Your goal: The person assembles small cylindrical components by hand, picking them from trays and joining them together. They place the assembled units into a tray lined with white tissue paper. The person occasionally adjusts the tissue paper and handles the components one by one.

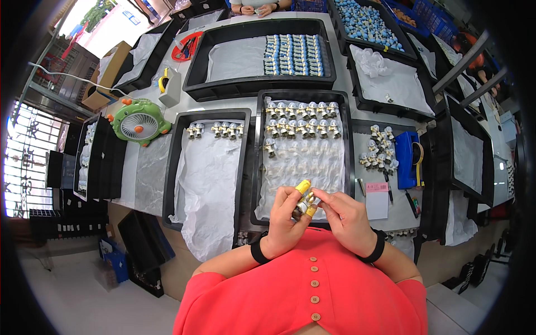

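My left hand (285, 223) is curled around 1 small figurine (304, 207), gripped between index finger and thumb, each tipped with a yellow cover (303, 186). The fingers hide much of the figurine, so its full shape is hard to make out. My right hand (350, 220) is half curled, thumb and index fingertips drawn close together at the figurine's right side; I cannot tell whether they pinch a part of it or only touch it.

The figurine is located above the near end of the middle tray (347, 151). In this tray, 2 rows of standing figurines (301, 128) occupy the far end, with 1 more at left below them. Nearer to me, pale shapes blur under the liner; I cannot identify them.

To the left: a second tray (174, 162) with a few figurines along its far end, its paper (206, 184) spilling over the near edge. To the right: a loose cluster of figurines (379, 149) and a blue tape dispenser (408, 162). Beyond: a large tray (195, 75) of blue-and-white pieces (294, 54). At the top edge, a co-worker's hands (263, 10) appear; the body is cut off.
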`<state>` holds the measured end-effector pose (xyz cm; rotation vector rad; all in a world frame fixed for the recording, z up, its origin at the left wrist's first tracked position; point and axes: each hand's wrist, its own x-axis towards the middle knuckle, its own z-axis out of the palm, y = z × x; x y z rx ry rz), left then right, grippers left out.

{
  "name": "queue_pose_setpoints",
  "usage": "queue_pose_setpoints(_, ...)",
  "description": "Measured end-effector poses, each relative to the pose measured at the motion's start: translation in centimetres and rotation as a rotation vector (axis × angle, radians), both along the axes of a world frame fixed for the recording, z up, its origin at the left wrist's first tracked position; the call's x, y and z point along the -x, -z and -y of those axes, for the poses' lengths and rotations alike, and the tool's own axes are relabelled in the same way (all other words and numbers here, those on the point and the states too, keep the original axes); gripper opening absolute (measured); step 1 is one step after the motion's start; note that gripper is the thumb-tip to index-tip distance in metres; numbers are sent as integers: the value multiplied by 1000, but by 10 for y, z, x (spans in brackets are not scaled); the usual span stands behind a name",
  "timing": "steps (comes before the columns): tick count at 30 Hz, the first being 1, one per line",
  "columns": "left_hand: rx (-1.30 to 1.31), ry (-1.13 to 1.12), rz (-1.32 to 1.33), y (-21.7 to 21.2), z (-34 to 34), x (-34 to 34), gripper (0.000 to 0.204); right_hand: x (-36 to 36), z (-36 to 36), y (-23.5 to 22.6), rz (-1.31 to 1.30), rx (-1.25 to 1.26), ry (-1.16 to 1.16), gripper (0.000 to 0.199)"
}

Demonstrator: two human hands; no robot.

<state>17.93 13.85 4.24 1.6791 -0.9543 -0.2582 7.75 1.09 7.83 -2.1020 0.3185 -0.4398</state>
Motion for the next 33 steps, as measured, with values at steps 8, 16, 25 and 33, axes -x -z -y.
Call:
queue_pose_setpoints(8, 23, -18, 7, 2, 1, 0, 46, 0, -1, 0, 4, -30, -1, 35)
queue_pose_setpoints(16, 25, -10, -3, 3, 1, 1, 46, 0, 3, 0, -41, -170, -17, 36)
queue_pose_setpoints(25, 21, 16, -55, 6, 1, 1, 49, 1, 4, 3, -51, -157, -10, 31)
queue_pose_setpoints(33, 24, 84, -246, 9, 0, 0, 50, 1, 6, -7, -174, -474, 4, 31)
